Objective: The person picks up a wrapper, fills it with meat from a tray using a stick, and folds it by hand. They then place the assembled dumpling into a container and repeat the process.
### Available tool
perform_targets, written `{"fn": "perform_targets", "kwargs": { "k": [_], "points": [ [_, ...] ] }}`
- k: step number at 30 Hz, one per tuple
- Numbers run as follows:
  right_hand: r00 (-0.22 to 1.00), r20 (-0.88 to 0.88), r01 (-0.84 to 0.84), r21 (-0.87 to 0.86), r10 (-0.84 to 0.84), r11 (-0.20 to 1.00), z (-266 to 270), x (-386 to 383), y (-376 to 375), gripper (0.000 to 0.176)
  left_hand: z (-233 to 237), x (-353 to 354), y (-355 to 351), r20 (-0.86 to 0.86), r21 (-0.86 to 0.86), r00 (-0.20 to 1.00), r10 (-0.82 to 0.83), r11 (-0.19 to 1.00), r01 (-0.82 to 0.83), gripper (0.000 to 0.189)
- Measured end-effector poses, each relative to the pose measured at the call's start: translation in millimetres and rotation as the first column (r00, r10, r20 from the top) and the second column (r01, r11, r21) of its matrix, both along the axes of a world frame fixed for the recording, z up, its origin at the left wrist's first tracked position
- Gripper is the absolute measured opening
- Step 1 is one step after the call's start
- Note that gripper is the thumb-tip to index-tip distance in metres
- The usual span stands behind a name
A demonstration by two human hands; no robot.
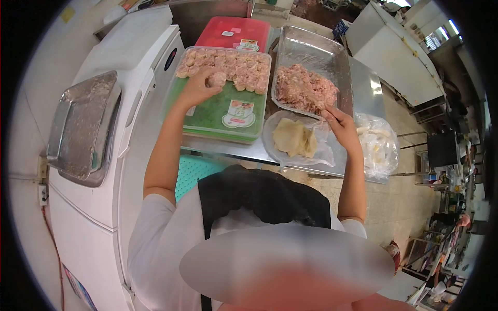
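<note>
My left hand [198, 89] holds a round meat dumpling [217, 79] above a lidless clear-rimmed box with a green base [205, 111]. Rows of similar dumplings [228, 62] fill the far part of that box. At the near edge of a metal tray [311, 44], the fingers of my right hand [340, 122] are closed beside the minced meat [306, 88]; what they hold, if anything, is too small to make out. Pale yellow wrappers [294, 137] lie on a clear plastic bag just left of my right hand.
A red-lidded box [233, 32] stands behind the green one. Right of the wrappers lies a plastic bag with pale contents [377, 145]. Empty metal trays [83, 127] rest on a white freezer [129, 62] at the left. The metal table's edge [199, 143] runs before me.
</note>
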State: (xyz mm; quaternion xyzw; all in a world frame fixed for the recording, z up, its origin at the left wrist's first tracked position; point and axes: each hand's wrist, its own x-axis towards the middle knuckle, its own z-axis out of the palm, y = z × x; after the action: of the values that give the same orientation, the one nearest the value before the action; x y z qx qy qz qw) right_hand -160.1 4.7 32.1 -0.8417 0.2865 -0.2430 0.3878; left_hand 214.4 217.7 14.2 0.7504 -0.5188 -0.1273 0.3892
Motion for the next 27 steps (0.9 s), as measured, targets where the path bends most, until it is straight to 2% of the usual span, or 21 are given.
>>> {"fn": "perform_targets", "kwargs": {
  "k": [2,7,10,13,16,18,20,21,23,24,26,27],
  "points": [
    [0.995,-0.051,0.096,0.127,-0.09,0.987,-11,-16,-5,0.038,-14,6,0,0.069,0.064,0.997,0.039,0.997,-0.043,0.058],
    [0.987,-0.02,0.158,0.363,-0.162,0.918,-5,-38,2,0.035,-23,-5,-22,0.134,0.125,0.98,0.148,0.979,-0.164,0.07],
    [0.985,0.081,0.117,0.313,-0.15,0.943,-16,-46,-1,0.034,-28,-15,-34,0.207,0.097,0.965,0.163,0.978,-0.186,0.075],
    [0.984,0.017,0.161,0.355,-0.178,0.921,-19,-59,-5,0.03,-39,-20,-46,0.247,0.092,0.956,0.161,0.978,-0.188,0.075],
    [0.992,0.022,0.111,0.362,-0.128,0.926,-21,-65,-11,0.03,-47,-23,-53,0.3,0.071,0.932,0.202,0.97,-0.233,0.072],
    [0.994,-0.042,0.112,0.284,-0.105,0.952,-23,-64,-16,0.033,-56,-16,-61,0.33,0.079,0.926,0.186,0.972,-0.223,0.069],
    [0.991,-0.114,0.089,0.199,-0.067,0.976,-33,-68,-39,0.04,-56,-19,-57,0.24,-0.01,0.96,0.142,0.99,-0.143,0.065],
    [0.98,-0.191,0.072,0.056,-0.06,0.996,-31,-70,-54,0.039,-54,-22,-54,0.195,-0.056,0.974,0.114,0.993,-0.105,0.063],
    [0.935,-0.348,-0.012,-0.217,-0.066,0.976,-19,-75,-82,0.039,-50,-25,-44,0.179,0.025,0.974,0.141,0.989,-0.147,0.062],
    [0.869,-0.487,-0.081,-0.302,-0.08,0.95,-8,-76,-97,0.037,-46,-32,-42,0.175,0.064,0.971,0.161,0.983,-0.175,0.061],
    [0.684,-0.715,-0.26,-0.423,-0.144,0.868,11,-78,-127,0.032,-35,-57,-38,0.374,0.024,0.901,0.219,0.969,-0.245,0.055],
    [0.706,-0.691,-0.292,-0.485,-0.157,0.824,9,-77,-136,0.028,-29,-69,-36,0.466,0.0,0.85,0.246,0.96,-0.278,0.053]
  ]
}}
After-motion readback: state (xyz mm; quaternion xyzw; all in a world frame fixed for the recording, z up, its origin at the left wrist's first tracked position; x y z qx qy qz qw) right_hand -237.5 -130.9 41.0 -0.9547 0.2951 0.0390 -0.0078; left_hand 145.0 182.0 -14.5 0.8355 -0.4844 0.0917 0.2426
